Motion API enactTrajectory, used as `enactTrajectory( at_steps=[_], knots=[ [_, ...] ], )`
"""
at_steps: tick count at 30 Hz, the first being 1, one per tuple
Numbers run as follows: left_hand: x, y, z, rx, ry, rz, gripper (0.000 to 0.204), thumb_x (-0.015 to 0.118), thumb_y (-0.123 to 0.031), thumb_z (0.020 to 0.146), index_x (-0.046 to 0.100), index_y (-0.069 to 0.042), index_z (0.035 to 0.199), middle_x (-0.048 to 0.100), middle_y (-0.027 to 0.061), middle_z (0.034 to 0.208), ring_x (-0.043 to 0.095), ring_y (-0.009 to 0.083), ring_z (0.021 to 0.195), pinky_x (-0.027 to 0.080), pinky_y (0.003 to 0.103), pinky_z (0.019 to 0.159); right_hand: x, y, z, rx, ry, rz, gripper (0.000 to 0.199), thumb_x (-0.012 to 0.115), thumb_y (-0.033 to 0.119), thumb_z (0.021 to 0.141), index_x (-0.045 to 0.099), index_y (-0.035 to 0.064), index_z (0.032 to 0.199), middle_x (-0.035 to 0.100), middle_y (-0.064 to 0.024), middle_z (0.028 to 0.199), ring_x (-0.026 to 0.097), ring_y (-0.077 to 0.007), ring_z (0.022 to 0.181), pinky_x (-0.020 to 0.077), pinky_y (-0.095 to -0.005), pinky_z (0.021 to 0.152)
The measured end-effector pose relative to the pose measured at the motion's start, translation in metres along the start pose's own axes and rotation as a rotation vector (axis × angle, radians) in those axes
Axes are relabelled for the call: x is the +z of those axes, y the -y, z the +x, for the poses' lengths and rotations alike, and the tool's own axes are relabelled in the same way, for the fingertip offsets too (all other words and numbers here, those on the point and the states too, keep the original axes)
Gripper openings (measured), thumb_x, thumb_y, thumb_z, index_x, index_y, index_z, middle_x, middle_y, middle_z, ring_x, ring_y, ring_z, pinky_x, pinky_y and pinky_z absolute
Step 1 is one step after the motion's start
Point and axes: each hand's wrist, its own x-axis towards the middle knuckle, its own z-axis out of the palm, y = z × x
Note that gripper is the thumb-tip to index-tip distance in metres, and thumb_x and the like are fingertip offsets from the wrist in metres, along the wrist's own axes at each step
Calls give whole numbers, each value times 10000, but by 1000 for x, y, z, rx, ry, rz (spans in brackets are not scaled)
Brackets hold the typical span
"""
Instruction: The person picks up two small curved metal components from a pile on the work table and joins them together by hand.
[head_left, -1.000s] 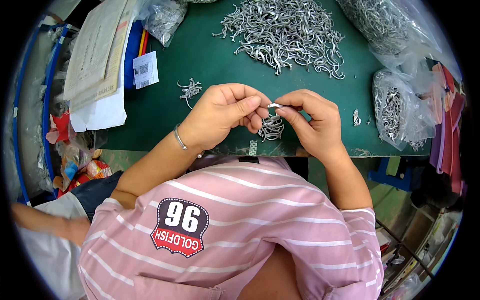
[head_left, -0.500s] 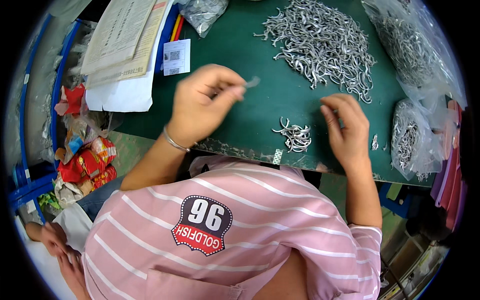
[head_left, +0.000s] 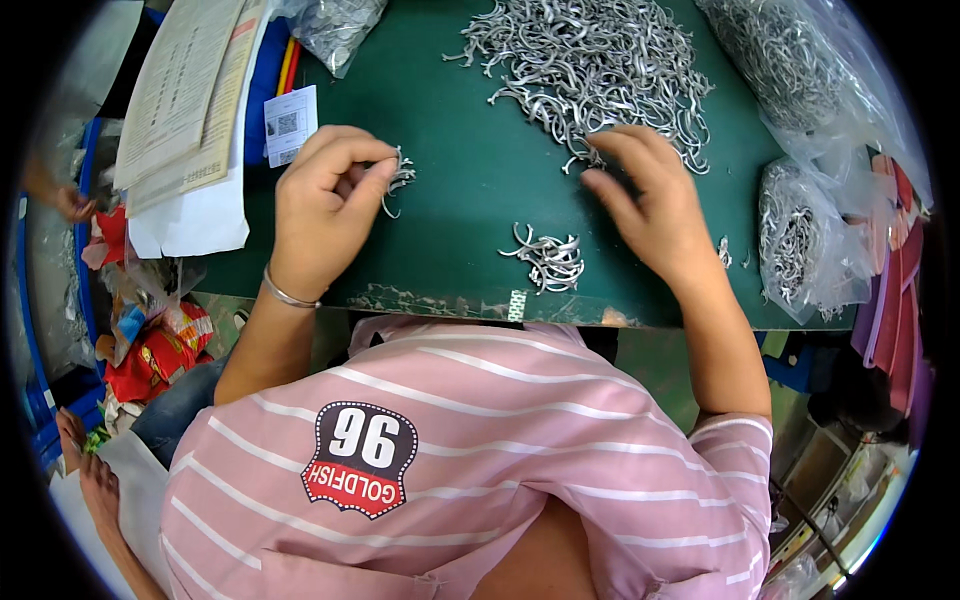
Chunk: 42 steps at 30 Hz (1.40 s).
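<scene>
A big heap of small bent silver metal hooks (head_left: 590, 60) lies at the back of the green table (head_left: 470, 190). My left hand (head_left: 325, 205) pinches one metal hook over a small cluster of hooks (head_left: 398, 180) on the left. My right hand (head_left: 650, 200) reaches with spread fingers into the near edge of the big heap. A second small pile of hooks (head_left: 550, 258) sits near the table's front edge, between my hands.
Clear plastic bags of hooks (head_left: 800, 235) lie along the right side, another bag (head_left: 335, 30) at the back. Papers and a white label (head_left: 180, 110) cover the left end. Coloured wrappers (head_left: 150, 340) sit below the table's left edge.
My hands parted from in front of me. The left carried a hook out to the small left cluster and lowered to it. The right moved up to the big heap.
</scene>
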Motion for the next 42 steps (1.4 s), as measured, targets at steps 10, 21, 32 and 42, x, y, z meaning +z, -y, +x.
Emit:
enactTrajectory(
  at_steps=[10,21,32,42],
  knots=[
    [35,-33,12,139,200,-124,76,689,23,835,681,-7,905,612,41,903,498,56,633,397,193,555,-12,-18,-4,73,66,64,136,708,-25,768,651,-7,890,649,-119,916,633,-322,900,516,-382,784],
    [60,-35,14,201,254,-196,94,689,18,833,686,-14,922,620,44,911,528,65,652,432,205,571,1,-6,1,73,73,-85,117,716,21,769,670,7,876,606,-112,895,596,-319,885,498,-410,767],
    [69,-36,11,80,276,-299,232,697,28,822,653,12,1050,621,65,945,599,90,752,481,211,650,6,-5,-7,122,-82,104,191,704,-41,766,633,20,932,650,-101,899,632,-276,828,507,-345,709],
    [71,-33,10,65,294,-321,299,703,36,814,636,15,1104,627,79,978,644,107,815,513,220,702,4,-3,-14,402,-112,652,242,697,-79,794,608,26,993,644,-32,944,622,-114,883,505,-247,737]
  ],
)
